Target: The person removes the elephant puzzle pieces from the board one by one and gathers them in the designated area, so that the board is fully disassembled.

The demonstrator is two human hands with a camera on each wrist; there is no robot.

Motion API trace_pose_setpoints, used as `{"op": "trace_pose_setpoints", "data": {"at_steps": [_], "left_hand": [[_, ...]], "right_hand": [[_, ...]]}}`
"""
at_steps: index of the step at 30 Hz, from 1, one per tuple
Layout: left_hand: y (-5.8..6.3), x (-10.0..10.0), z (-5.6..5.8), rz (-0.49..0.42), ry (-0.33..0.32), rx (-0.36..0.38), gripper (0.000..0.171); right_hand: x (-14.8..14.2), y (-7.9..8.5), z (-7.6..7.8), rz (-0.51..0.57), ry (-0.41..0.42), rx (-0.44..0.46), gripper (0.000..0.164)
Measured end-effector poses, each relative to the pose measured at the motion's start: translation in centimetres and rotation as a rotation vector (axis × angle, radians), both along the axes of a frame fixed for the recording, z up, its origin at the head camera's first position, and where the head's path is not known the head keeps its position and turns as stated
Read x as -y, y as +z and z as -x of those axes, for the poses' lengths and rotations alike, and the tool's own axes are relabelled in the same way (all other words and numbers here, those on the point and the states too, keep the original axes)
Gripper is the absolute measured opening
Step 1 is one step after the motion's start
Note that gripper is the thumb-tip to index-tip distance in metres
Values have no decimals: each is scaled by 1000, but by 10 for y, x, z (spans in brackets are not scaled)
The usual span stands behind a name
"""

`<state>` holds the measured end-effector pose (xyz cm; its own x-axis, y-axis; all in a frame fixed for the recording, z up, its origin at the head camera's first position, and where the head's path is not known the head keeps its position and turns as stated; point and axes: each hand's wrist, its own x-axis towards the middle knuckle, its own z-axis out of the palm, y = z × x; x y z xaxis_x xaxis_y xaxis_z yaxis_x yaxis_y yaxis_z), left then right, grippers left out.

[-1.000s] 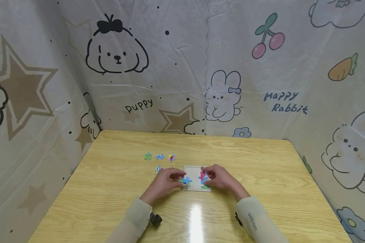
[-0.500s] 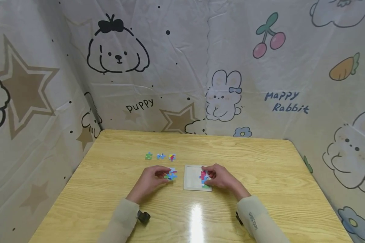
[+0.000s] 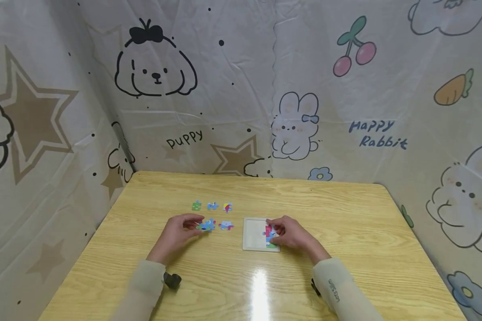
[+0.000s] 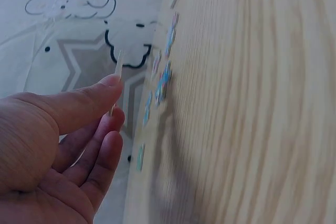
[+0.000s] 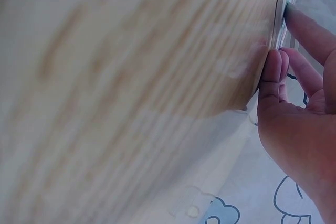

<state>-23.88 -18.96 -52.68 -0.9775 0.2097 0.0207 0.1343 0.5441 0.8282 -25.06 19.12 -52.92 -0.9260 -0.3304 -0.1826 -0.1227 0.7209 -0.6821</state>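
In the head view my left hand (image 3: 181, 232) pinches a blue-and-green jigsaw piece (image 3: 203, 227) between thumb and fingertips. The left wrist view shows the held piece (image 4: 119, 67) edge-on, raised off the table. Behind it lies another blue piece (image 3: 212, 222), partly overlapped. A shallow white puzzle tray (image 3: 254, 248) lies ahead of me, its right column filled with joined pink, blue and green pieces (image 3: 269, 233). My right hand (image 3: 293, 235) holds the tray's right side, thumb near the green corner and forefinger at the upper right. Its fingers partly cover that column.
Beyond the left hand lie a green piece (image 3: 196, 206), a blue piece (image 3: 212, 206) and a yellow-and-red piece (image 3: 227, 207) in a row. A light-blue and pink piece (image 3: 226, 225) sits left of the tray. A printed curtain (image 3: 241, 89) surrounds the wooden table (image 3: 329, 205).
My left hand has carried the pinched piece leftward, away from over the tray to beside the loose pieces, uncovering the light-blue and pink one. The right hand has stayed at the tray.
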Motion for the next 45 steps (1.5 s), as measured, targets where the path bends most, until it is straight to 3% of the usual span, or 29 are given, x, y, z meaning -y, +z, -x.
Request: {"op": "trace_pose_setpoints", "data": {"at_steps": [20, 32, 45], "left_hand": [[-7, 40, 9, 135, -34, -97, 40], [-3, 42, 16, 266, -99, -118, 38], [-3, 42, 17, 265, -114, -105, 36]], "right_hand": [[3, -1, 1, 7, 2, 5, 57], [1, -1, -1, -6, -17, -1, 57], [1, 0, -1, -5, -16, -1, 58]]}}
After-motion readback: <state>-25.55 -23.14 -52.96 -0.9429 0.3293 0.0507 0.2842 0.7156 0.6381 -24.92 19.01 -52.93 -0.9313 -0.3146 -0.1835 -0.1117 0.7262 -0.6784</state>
